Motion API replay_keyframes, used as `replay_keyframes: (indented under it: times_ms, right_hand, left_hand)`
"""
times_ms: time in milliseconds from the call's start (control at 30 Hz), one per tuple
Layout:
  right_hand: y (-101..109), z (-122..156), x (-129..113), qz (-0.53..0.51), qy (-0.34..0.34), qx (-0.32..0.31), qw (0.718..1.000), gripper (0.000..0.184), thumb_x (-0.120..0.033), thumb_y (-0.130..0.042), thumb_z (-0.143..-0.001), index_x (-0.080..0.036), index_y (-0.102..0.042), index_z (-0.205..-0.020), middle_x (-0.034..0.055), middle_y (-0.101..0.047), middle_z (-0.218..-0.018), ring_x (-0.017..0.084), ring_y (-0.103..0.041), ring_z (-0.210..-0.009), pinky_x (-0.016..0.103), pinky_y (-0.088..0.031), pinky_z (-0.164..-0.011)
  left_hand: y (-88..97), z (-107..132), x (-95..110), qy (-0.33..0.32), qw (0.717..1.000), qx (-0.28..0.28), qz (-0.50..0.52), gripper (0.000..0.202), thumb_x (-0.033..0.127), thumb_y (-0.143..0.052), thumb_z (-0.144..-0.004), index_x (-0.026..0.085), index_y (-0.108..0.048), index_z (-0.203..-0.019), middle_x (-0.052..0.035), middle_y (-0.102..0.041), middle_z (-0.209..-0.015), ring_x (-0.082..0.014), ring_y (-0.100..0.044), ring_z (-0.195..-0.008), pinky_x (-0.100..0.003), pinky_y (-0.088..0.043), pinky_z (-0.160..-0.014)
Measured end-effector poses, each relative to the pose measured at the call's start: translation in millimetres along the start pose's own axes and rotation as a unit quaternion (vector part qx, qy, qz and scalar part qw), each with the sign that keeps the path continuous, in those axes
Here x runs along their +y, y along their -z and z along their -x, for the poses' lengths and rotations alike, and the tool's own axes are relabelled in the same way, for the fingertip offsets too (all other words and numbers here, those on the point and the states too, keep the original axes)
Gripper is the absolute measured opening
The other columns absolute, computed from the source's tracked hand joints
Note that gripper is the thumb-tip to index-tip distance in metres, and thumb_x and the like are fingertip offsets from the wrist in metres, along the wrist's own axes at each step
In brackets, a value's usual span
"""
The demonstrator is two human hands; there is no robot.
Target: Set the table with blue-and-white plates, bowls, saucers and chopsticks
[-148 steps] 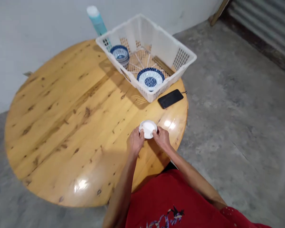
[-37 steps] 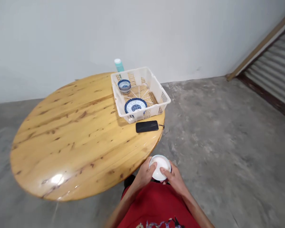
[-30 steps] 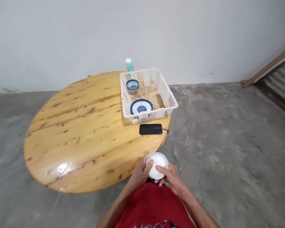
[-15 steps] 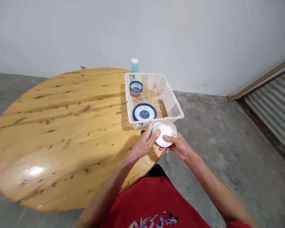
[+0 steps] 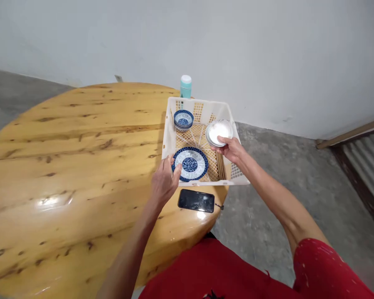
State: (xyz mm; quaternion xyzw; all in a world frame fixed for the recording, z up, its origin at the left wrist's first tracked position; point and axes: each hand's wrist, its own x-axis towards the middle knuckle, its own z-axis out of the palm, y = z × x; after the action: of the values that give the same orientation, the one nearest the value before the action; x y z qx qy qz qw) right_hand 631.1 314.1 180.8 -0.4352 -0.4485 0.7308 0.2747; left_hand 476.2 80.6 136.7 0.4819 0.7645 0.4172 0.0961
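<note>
A stack of small white dishes [image 5: 220, 129] is gripped at its near edge by my right hand [image 5: 233, 149], thumb on top and fingers beneath, over the right part of the white plastic basket [image 5: 166, 137]. Holding nothing, my left hand [image 5: 166, 177] has its fingers apart by the basket's front left corner. Beside those fingers, blue-and-white plates [image 5: 190, 165] lie inside the basket. Blue-rimmed bowls [image 5: 183, 119] sit stacked in its back left corner. Several wooden chopsticks [image 5: 220, 166] lie along the right side, below my right hand.
The glossy wooden table [image 5: 90, 166] carries the basket. A black phone [image 5: 196, 201] lies in front of it, with a small key-like item [image 5: 220, 206] at the table edge. Behind the basket stands a teal bottle [image 5: 185, 86], near the wall.
My left hand has let go of the white dishes and moved left to the basket's corner. My right hand has carried them forward over the basket. The phone has come into full view.
</note>
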Motion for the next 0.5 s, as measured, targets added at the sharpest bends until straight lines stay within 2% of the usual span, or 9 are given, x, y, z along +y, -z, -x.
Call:
replay_keyframes:
  times_ms: [100, 200, 333, 500]
  right_hand:
    - [6, -61, 0, -0.016, -0.016, 0.028, 0.999, 0.012, -0.012, -0.059, -0.090, -0.008, -0.059, -0.101, 0.0042, -0.068, -0.060, 0.015, -0.066, -0.050, 0.017, -0.051, -0.043]
    - [13, -108, 10, -0.019, -0.034, 0.047, 0.998, 0.011, -0.011, -0.057, -0.092, -0.008, -0.058, -0.102, 0.0045, -0.068, -0.060, 0.015, -0.067, -0.051, 0.017, -0.051, -0.042]
    - [19, -153, 29, -0.013, -0.080, 0.066, 0.995, 0.014, -0.010, -0.054, -0.093, -0.007, -0.057, -0.106, 0.0052, -0.069, -0.060, 0.017, -0.068, -0.052, 0.018, -0.052, -0.041]
    - [18, -193, 49, -0.037, -0.108, 0.087, 0.990, 0.022, -0.010, -0.053, -0.093, -0.010, -0.055, -0.115, 0.0026, -0.069, -0.062, 0.016, -0.067, -0.050, 0.018, -0.052, -0.041]
  left_hand:
    - [-15.2, -4, -3, 0.013, 0.999, 0.007, -0.045, 0.047, 0.042, -0.041, -0.101, 0.012, -0.048, -0.137, -0.0164, -0.066, -0.122, -0.0256, -0.065, -0.111, -0.040, -0.053, -0.092]
    - [-27.1, -4, -1, 0.018, 0.994, 0.022, -0.109, 0.042, 0.039, -0.041, -0.102, 0.014, -0.052, -0.133, -0.0139, -0.069, -0.119, -0.0258, -0.066, -0.110, -0.038, -0.052, -0.092]
    - [-33.6, -4, 3, 0.019, 0.983, 0.032, -0.181, 0.038, 0.037, -0.042, -0.102, 0.016, -0.056, -0.130, -0.0102, -0.073, -0.116, -0.0246, -0.068, -0.106, -0.034, -0.051, -0.091]
    - [-35.5, -6, 3, 0.013, 0.973, 0.048, -0.226, 0.037, 0.035, -0.044, -0.102, 0.016, -0.056, -0.131, -0.0074, -0.074, -0.112, -0.0227, -0.070, -0.100, -0.031, -0.050, -0.087]
